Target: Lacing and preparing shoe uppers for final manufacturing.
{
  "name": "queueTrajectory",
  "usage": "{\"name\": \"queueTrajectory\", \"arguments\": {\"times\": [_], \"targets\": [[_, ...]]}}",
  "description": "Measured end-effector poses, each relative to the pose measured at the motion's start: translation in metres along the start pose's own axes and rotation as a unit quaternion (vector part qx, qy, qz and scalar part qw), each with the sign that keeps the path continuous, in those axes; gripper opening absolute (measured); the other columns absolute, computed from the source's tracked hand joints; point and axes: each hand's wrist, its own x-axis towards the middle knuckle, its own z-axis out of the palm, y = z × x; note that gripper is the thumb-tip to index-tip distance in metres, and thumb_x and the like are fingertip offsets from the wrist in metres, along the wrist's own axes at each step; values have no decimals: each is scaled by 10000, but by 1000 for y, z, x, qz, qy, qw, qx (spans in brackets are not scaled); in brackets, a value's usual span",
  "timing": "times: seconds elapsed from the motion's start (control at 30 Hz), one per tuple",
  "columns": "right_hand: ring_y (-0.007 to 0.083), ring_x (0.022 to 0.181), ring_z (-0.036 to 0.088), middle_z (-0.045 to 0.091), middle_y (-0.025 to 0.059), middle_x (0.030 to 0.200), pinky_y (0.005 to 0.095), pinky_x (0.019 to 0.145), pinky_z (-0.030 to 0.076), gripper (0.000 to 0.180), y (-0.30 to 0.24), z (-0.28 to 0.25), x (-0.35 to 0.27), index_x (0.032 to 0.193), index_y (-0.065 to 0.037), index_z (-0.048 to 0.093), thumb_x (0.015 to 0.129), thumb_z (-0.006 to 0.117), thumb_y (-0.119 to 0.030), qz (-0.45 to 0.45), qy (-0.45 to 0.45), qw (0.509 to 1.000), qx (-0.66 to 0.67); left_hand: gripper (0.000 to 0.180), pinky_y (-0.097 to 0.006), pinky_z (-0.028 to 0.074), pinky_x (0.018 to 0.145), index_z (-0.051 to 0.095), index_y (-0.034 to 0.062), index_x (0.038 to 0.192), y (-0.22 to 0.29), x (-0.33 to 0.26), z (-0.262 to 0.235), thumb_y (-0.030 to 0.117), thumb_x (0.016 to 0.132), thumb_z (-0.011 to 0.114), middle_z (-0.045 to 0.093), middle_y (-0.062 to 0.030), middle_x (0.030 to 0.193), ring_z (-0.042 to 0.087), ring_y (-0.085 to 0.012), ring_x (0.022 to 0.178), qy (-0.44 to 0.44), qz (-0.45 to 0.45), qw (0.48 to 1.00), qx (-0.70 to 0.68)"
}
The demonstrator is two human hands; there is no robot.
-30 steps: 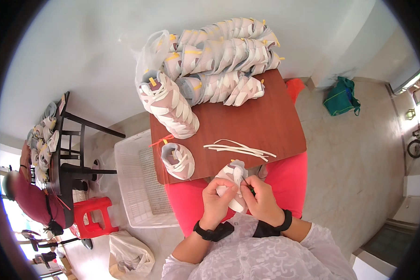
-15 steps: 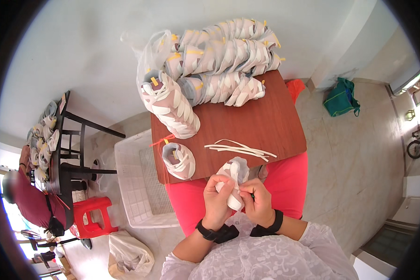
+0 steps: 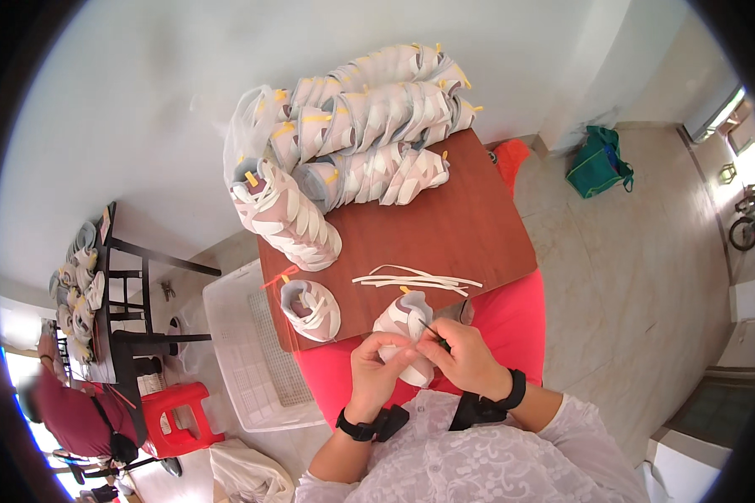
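Observation:
My left hand (image 3: 380,369) grips a small white and pink shoe (image 3: 403,328) from the side, just off the near edge of the brown table (image 3: 461,226). My right hand (image 3: 467,358) pinches a thin dark tool (image 3: 433,330) whose tip sits at the shoe's upper. Loose white laces (image 3: 415,280) lie on the table just beyond the shoe. Another single shoe (image 3: 311,308) rests at the table's near left corner.
Rows of stacked matching shoes (image 3: 369,126) fill the far side of the table, with a taller pile (image 3: 285,218) at the left. A white plastic crate (image 3: 252,352) stands on the floor to the left, a red stool (image 3: 179,419) beyond it. A green bag (image 3: 597,166) lies far right.
Both hands and the shoe have shifted slightly; the right hand now holds the tool tip against the shoe's upper.

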Motion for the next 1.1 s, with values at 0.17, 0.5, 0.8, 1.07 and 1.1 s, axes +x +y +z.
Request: {"name": "queueTrajectory", "arguments": {"times": [0.17, 0.5, 0.8, 1.07, 1.1], "targets": [[187, 664, 593, 620, 118, 757, 305, 598, 462, 152, 1, -1, -4, 886, 12, 586, 873, 653, -125, -5, 14, 1000, 2, 156, -244, 512, 725, 644, 39, 918, 9, 0, 3, -16, 800, 728, 666, -31, 934, 619, -90, 832, -9, -22, 1000, 12], [84, 696, 566, 633, 42, 777, 255, 615, 463, 138, 5, -9, -9, 859, 30, 614, 872, 658, -100, 84, -12, 991, 106, 445, -269, 495, 834, 459, 61, 1199, 15, 6, 10, -46, 822, 669, 584, -78, 1101, 585, -133, 993, -55, -24, 998, 8], [55, 682, 546, 612, 17, 720, 247, 585, 447, 188, 0, -14, -9, 859, 7, 599, 865, 668, -168, 155, 28, 971, 178, 423, -277, 491, 864, 477, 56, 1240, 25, 6, 23, -20, 857, 641, 577, -73, 1126, 583, -136, 1020, -94, -3, 992, 86], [51, 712, 573, 668, 27, 781, 241, 618, 468, 167, -3, -30, -2, 895, 14, 650, 885, 659, -152, 128, -23, 978, 164, 403, -260, 482, 851, 502, 53, 1240, 27, 6, 17, -60, 865, 596, 578, -66, 1130, 577, -124, 1014, -80, -57, 995, 20], [51, 712, 573, 668, 27, 781, 241, 618, 468, 167, -3, -29, -2, 895, 14, 650, 885, 659, -152, 129, -24, 978, 163, 415, -262, 484, 855, 493, 57, 1242, 28, 6, 18, -73, 861, 592, 586, -68, 1130, 580, -121, 1016, -80, -65, 995, 14]]}}
